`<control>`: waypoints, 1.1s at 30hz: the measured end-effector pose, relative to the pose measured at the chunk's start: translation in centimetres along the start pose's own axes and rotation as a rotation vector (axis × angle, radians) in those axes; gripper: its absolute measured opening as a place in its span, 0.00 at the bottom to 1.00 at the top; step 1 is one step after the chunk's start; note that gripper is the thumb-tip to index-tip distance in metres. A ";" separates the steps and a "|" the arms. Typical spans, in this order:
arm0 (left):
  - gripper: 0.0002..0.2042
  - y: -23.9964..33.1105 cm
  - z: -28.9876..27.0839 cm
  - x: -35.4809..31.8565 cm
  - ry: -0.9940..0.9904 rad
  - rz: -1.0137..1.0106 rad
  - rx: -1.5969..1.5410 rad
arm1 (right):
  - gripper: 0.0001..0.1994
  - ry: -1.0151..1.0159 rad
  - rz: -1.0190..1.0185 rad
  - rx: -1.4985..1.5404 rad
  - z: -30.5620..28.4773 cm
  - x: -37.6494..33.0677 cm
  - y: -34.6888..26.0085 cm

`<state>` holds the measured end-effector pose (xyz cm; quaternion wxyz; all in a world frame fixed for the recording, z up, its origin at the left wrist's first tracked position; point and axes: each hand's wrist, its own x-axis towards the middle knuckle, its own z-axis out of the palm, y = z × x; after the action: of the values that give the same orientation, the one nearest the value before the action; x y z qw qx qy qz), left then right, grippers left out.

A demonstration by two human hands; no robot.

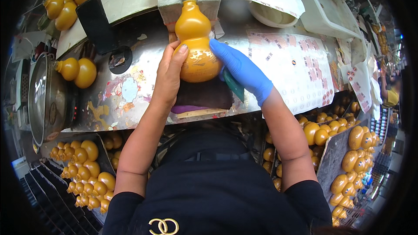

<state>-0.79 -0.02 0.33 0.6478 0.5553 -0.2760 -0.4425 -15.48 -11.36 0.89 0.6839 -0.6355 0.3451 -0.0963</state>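
Observation:
A glossy amber gourd-shaped bottle (196, 39) lies between my hands, its neck pointing away from me. Pale, light markings cover part of its rounder near bulb. My bare left hand (171, 67) grips the bottle's left side, thumb on top near the waist. My right hand (244, 67), in a blue glove, is closed on the right side with its thumb at the waist. A flat green scraper-like piece (234, 86) sticks out below the gloved fingers, which partly hide it. Under the bottle is a dark pad (204, 96) at the table's near edge.
Printed sticker sheets (291, 69) cover the right of the metal table (143, 74). At left are a phone (96, 24), a lidded pan (45, 98) and another gourd bottle (78, 72). A white bowl (272, 15) and tray (324, 6) stand far right. Racks of gourd bottles (89, 169) flank me.

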 end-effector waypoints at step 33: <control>0.30 -0.4 -0.8 -0.9 -0.081 0.059 0.143 | 0.18 0.496 -0.228 0.358 3.1 -4.7 2.6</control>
<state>-0.59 1.21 -0.09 0.6078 0.5732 -0.3491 -0.4243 -17.97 -5.75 -0.03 0.6647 -0.4970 0.4054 -0.3832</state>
